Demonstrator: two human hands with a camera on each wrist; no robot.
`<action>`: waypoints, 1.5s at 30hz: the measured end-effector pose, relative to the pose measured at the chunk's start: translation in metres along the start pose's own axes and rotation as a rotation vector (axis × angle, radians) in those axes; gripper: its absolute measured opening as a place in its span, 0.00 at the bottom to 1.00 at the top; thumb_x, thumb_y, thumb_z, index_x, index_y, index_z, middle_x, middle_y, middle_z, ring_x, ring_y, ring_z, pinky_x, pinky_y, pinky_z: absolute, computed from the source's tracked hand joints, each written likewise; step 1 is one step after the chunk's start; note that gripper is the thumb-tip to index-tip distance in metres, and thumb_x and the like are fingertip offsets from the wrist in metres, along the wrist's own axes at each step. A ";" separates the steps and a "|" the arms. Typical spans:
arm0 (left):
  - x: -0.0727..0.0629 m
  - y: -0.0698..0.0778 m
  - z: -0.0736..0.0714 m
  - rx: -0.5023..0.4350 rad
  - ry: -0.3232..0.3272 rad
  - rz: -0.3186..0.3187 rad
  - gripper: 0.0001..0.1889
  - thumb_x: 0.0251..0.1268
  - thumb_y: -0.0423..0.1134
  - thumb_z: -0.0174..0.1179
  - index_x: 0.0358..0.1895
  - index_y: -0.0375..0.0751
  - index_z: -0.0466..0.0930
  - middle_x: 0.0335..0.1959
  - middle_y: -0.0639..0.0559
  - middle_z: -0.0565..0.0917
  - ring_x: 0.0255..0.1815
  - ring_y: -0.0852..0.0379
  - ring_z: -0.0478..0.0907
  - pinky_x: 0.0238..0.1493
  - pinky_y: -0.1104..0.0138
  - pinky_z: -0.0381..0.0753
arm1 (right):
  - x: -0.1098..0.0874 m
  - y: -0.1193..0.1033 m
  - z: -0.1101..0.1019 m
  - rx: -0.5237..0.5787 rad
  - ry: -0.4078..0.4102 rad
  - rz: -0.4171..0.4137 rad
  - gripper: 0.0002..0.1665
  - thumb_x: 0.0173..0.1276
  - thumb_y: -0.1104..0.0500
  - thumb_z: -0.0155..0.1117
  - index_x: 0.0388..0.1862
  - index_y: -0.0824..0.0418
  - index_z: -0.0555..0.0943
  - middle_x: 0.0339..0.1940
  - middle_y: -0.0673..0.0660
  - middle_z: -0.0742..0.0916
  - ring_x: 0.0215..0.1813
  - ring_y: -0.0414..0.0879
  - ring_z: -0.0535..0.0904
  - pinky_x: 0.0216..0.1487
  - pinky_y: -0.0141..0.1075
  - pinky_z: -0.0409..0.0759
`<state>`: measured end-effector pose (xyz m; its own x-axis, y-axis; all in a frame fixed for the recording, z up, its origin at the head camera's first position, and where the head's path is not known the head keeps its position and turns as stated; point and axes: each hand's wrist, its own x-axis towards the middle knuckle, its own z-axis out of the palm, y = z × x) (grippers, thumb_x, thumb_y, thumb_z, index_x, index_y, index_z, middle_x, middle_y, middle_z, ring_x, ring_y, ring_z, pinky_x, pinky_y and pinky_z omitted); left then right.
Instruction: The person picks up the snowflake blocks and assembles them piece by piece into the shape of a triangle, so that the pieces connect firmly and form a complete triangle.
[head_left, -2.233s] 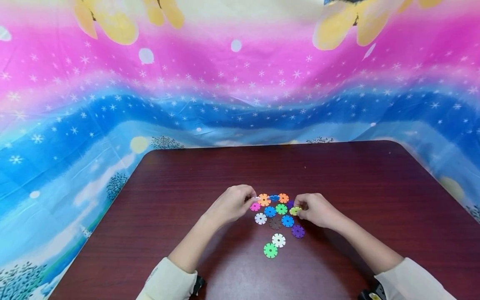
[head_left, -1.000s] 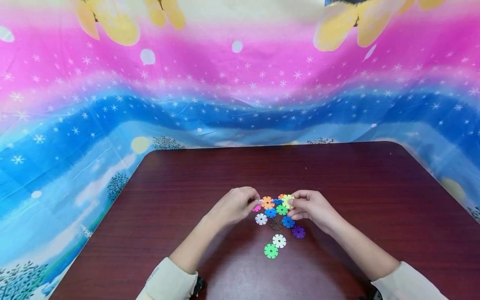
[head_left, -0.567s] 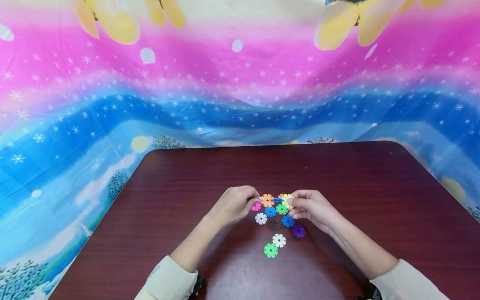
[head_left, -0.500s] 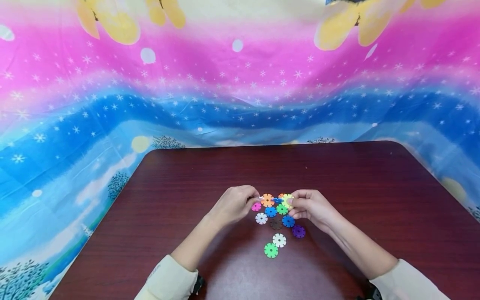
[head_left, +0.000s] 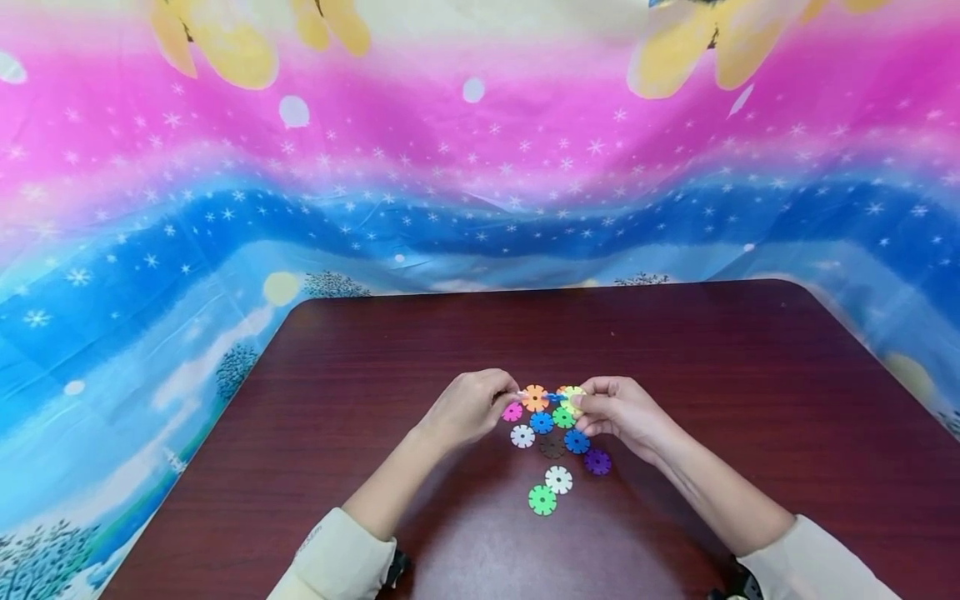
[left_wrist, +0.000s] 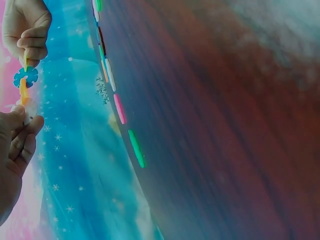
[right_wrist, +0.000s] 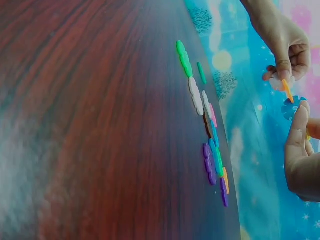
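My left grip (head_left: 468,406) pinches the white disc (left_wrist: 30,108), with the orange disc (head_left: 535,398) joined to it and the blue disc (left_wrist: 25,76) next along; my right grip (head_left: 624,414) pinches the yellow disc (head_left: 572,395) against the blue one. Whether yellow sits in a slot, I can't tell. All four are raised above the counter (head_left: 375,350), near the loose discs (head_left: 542,423). I judge them plastic: light, stiff, slightly slick, hardly fragile, though the joints could twist. I'd hold each flat by its outer rim, leaving the facing notch bare.
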<state>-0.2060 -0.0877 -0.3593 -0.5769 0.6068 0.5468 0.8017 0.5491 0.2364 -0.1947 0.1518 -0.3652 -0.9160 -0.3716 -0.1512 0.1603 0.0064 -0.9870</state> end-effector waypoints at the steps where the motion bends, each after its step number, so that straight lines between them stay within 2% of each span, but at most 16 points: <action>1: 0.000 0.000 -0.001 0.000 0.001 0.004 0.03 0.56 0.32 0.65 0.30 0.38 0.80 0.26 0.53 0.81 0.23 0.63 0.72 0.29 0.77 0.73 | 0.000 0.000 0.000 -0.003 -0.003 0.000 0.06 0.65 0.64 0.58 0.32 0.68 0.73 0.21 0.54 0.81 0.23 0.40 0.79 0.30 0.31 0.80; 7: 0.000 -0.002 -0.003 0.018 0.013 0.036 0.04 0.56 0.33 0.65 0.31 0.38 0.80 0.27 0.53 0.81 0.25 0.63 0.73 0.31 0.77 0.74 | 0.001 -0.001 0.000 0.008 -0.019 -0.010 0.08 0.66 0.63 0.58 0.34 0.68 0.72 0.23 0.55 0.81 0.25 0.41 0.80 0.31 0.31 0.80; 13: -0.001 -0.004 -0.005 0.028 0.020 0.032 0.04 0.56 0.34 0.65 0.31 0.38 0.80 0.27 0.53 0.81 0.25 0.63 0.73 0.31 0.76 0.75 | 0.002 0.003 -0.005 -0.024 -0.051 -0.016 0.13 0.66 0.59 0.60 0.38 0.70 0.72 0.27 0.57 0.81 0.28 0.43 0.80 0.34 0.34 0.81; 15: -0.002 -0.005 -0.007 0.026 0.018 0.019 0.04 0.56 0.34 0.65 0.30 0.39 0.80 0.27 0.53 0.81 0.25 0.63 0.73 0.30 0.76 0.75 | 0.002 0.005 -0.008 -0.101 -0.056 -0.019 0.16 0.64 0.58 0.62 0.40 0.71 0.72 0.29 0.59 0.81 0.30 0.47 0.80 0.36 0.38 0.81; 18: -0.004 -0.007 -0.008 0.019 0.019 -0.001 0.04 0.55 0.33 0.66 0.30 0.39 0.79 0.27 0.53 0.81 0.25 0.63 0.74 0.30 0.76 0.75 | 0.000 0.006 -0.013 -0.310 -0.095 -0.042 0.17 0.62 0.58 0.65 0.40 0.71 0.74 0.29 0.60 0.81 0.30 0.52 0.79 0.36 0.42 0.81; 23: -0.006 -0.010 -0.011 0.019 0.026 -0.015 0.05 0.53 0.31 0.66 0.31 0.39 0.79 0.28 0.54 0.81 0.26 0.63 0.74 0.31 0.74 0.76 | -0.003 0.007 -0.020 -0.744 -0.200 -0.119 0.13 0.56 0.59 0.69 0.36 0.66 0.77 0.23 0.51 0.78 0.25 0.43 0.72 0.26 0.34 0.73; 26: -0.007 -0.011 -0.013 0.014 0.019 -0.025 0.05 0.54 0.32 0.66 0.32 0.39 0.79 0.28 0.53 0.81 0.27 0.63 0.74 0.32 0.74 0.76 | -0.005 0.007 -0.021 -0.904 -0.236 -0.146 0.11 0.53 0.59 0.71 0.32 0.62 0.78 0.21 0.47 0.77 0.22 0.39 0.70 0.23 0.31 0.68; 35: -0.008 -0.011 -0.017 0.009 0.001 -0.096 0.04 0.55 0.33 0.65 0.31 0.39 0.79 0.27 0.54 0.79 0.25 0.64 0.71 0.29 0.75 0.74 | -0.010 0.012 -0.017 -1.123 -0.229 -0.118 0.13 0.48 0.59 0.74 0.29 0.55 0.78 0.24 0.47 0.75 0.27 0.39 0.68 0.29 0.32 0.69; 38: -0.008 -0.010 -0.018 0.000 0.003 -0.113 0.04 0.54 0.32 0.66 0.31 0.39 0.79 0.27 0.55 0.79 0.24 0.64 0.70 0.28 0.75 0.73 | -0.011 0.014 -0.016 -1.149 -0.223 -0.105 0.14 0.48 0.60 0.75 0.31 0.55 0.78 0.24 0.48 0.75 0.28 0.41 0.68 0.29 0.33 0.69; 45: -0.008 -0.012 -0.017 -0.005 0.006 -0.108 0.05 0.53 0.31 0.66 0.31 0.39 0.79 0.27 0.54 0.79 0.24 0.63 0.70 0.28 0.75 0.73 | -0.010 0.019 -0.015 -1.190 -0.200 -0.087 0.16 0.47 0.61 0.75 0.33 0.55 0.78 0.24 0.49 0.74 0.28 0.42 0.68 0.29 0.35 0.69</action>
<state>-0.2079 -0.1087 -0.3530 -0.6589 0.5409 0.5228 0.7358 0.6079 0.2983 -0.1886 0.1696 -0.3833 -0.8172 -0.5493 -0.1746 -0.4339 0.7857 -0.4410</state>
